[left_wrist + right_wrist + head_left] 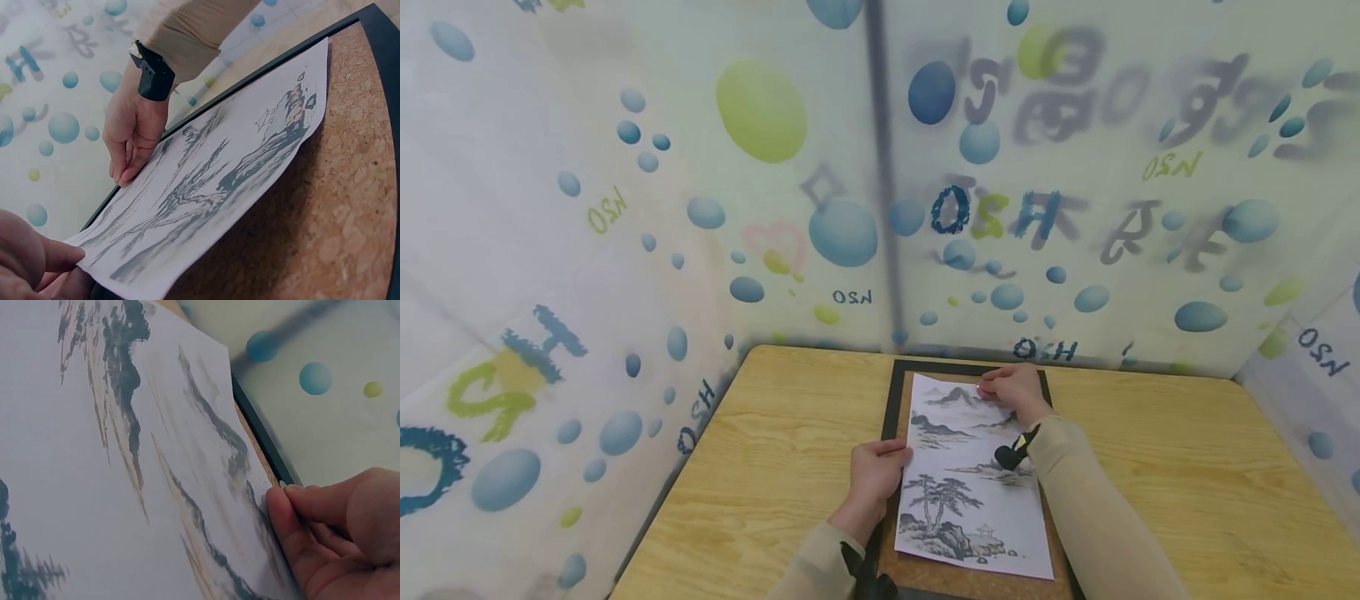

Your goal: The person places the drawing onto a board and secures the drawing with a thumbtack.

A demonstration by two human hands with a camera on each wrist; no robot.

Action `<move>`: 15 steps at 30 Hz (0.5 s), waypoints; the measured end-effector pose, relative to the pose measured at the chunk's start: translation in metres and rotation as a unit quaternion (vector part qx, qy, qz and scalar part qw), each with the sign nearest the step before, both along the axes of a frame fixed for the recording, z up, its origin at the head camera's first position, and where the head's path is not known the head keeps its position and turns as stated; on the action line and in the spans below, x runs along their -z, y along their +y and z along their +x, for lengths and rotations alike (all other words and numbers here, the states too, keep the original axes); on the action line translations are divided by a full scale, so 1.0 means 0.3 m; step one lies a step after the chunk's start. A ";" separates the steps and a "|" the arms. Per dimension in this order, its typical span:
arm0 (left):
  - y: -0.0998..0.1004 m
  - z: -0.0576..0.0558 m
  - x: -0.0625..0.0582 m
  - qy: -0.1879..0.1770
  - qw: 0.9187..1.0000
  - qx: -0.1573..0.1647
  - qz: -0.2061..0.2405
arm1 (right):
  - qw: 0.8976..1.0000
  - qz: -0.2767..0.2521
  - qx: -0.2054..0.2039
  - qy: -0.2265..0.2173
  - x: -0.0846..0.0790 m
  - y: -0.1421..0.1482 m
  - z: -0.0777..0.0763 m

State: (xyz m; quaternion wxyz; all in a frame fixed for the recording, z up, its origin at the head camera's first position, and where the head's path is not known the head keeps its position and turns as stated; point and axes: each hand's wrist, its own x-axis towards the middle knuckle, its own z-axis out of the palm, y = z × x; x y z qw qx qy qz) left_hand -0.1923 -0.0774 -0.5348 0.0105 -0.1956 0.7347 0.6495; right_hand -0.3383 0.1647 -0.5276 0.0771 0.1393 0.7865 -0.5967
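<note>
A sheet of white paper with an ink landscape painting (951, 454) lies over a black-framed cork board (365, 119). My left hand (877, 471) pinches the sheet's left edge between thumb and fingers; that edge bows up off the cork in the left wrist view. At the sheet's top edge, my right hand (1021, 389) has thumb and forefinger together. A small pale thing (283, 484) shows between those fingertips, next to the paper and the frame; mostly hidden, its kind I cannot tell. The right forearm crosses the sheet's right edge.
The board rests on a light wooden table (790, 417), its far end close to the back wall. Pale curtain-like walls (820, 333) with blue and green dots enclose the table. Each wrist wears a black camera (1011, 455).
</note>
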 end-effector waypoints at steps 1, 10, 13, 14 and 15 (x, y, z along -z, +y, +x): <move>0.000 0.000 0.001 0.000 1.000 0.000 0.001 | 1.000 0.002 0.000 -0.002 0.002 -0.001 -0.003; 0.000 0.007 -0.005 -0.005 1.000 0.003 0.002 | 1.000 -0.025 0.002 0.012 0.007 -0.006 -0.017; -0.001 0.008 -0.006 -0.005 1.000 0.004 0.000 | 1.000 -0.016 -0.008 0.018 0.003 -0.005 -0.017; -0.001 0.007 -0.005 -0.005 1.000 0.004 -0.002 | 1.000 -0.014 -0.010 0.019 0.001 -0.005 -0.017; -0.002 0.007 -0.005 -0.004 1.000 0.004 -0.002 | 1.000 -0.011 -0.012 0.021 -0.001 -0.006 -0.017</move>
